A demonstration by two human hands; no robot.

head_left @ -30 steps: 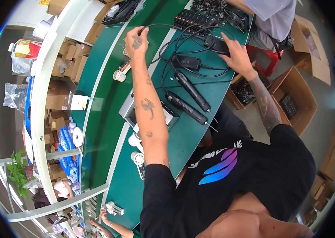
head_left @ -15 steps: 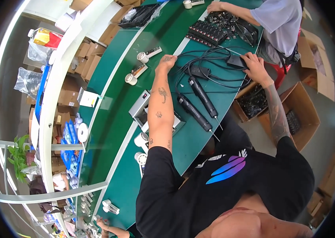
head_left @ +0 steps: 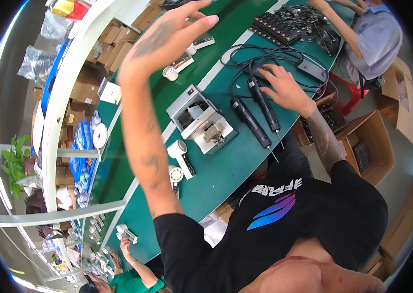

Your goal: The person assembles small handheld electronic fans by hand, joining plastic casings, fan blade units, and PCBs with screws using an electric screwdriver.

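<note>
My left hand (head_left: 174, 36) is raised over the far side of the bench, fingers apart with nothing in them. My right hand (head_left: 285, 89) reaches over the dark cables (head_left: 270, 54), open and empty, its fingers spread close to the upper of two black electric screwdrivers. That upper screwdriver (head_left: 263, 101) and the lower screwdriver (head_left: 251, 121) lie side by side, bits pointing toward my body. A black power adapter (head_left: 313, 71) rests among the cables beyond my right hand. Left of the screwdrivers stands a silver metal box-shaped device (head_left: 201, 119) with a small switch.
White fan-like parts (head_left: 182, 157) lie by the device, and more (head_left: 171, 73) stand on the green strip. Dark parts in rows (head_left: 275, 28) sit at the far right near another person (head_left: 375, 39). Cardboard boxes (head_left: 370, 141) are on the floor. Another person in green (head_left: 135, 278) works at lower left.
My left hand has lifted away from the cables, up and to the left. My right hand has let go of the power adapter and moved left toward the screwdrivers. The view has shifted.
</note>
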